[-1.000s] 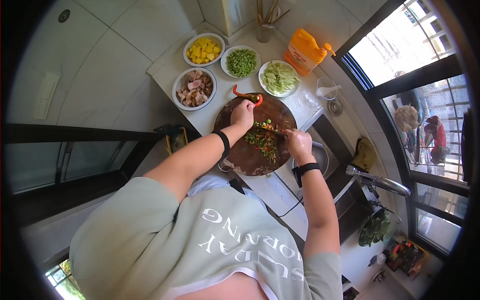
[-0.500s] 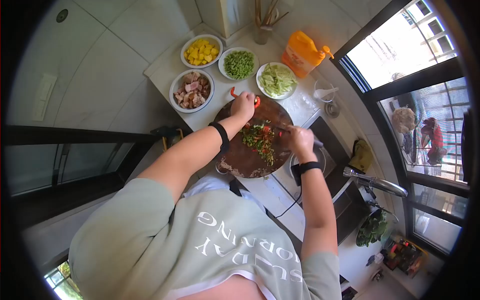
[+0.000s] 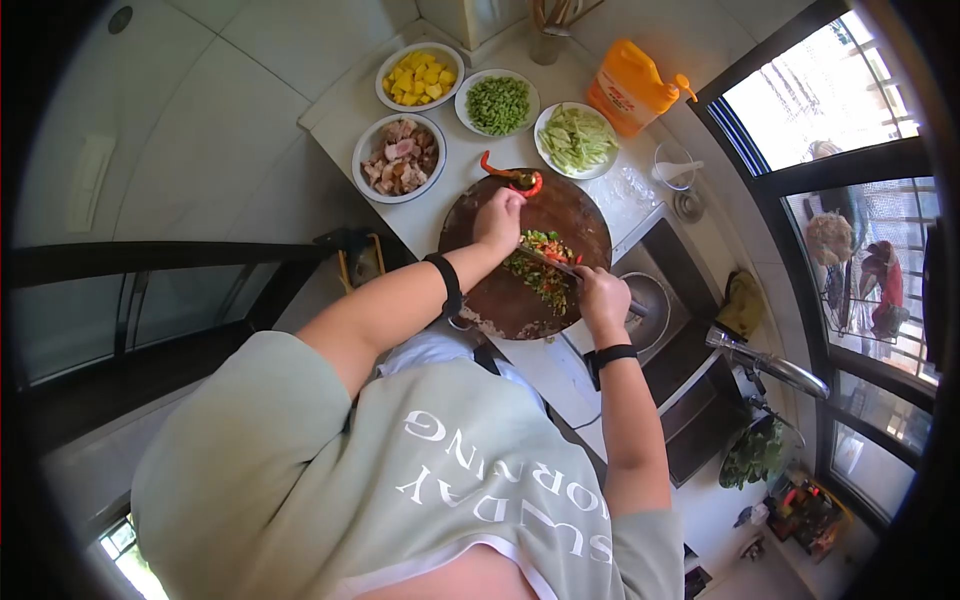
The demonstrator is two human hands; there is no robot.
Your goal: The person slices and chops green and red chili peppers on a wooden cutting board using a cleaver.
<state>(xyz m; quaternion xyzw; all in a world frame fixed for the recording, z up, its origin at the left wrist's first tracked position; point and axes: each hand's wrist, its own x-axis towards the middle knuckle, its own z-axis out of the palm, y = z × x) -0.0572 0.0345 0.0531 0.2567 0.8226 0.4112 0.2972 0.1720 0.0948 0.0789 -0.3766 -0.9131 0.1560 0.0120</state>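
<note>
My right hand (image 3: 605, 300) is wrapped round the handle of a kitchen knife (image 3: 550, 262), its blade pointing left across a pile of chopped red and green peppers (image 3: 545, 285). The pile lies on a round wooden chopping board (image 3: 490, 285). Over the board's left part, my left hand (image 3: 498, 220) is curled closed near the far end of the blade; whatever its fingers hold, if anything, is hidden. Just beyond its fingertips lie red chili peppers (image 3: 530, 185) at the board's back edge, one reaching past it.
Behind the board stand bowls of yellow chunks (image 3: 420, 78) and raw meat pieces (image 3: 402, 160), with plates of chopped green vegetable (image 3: 498, 106) and sliced pale-green vegetable (image 3: 577, 140). An orange jug (image 3: 630, 88) stands behind. At right are a sink (image 3: 690, 430) and faucet (image 3: 770, 362).
My left hand has come back from the chili peppers toward me, leaving them uncovered. The knife blade now lies over the chopped pile. The whole view has shifted slightly.
</note>
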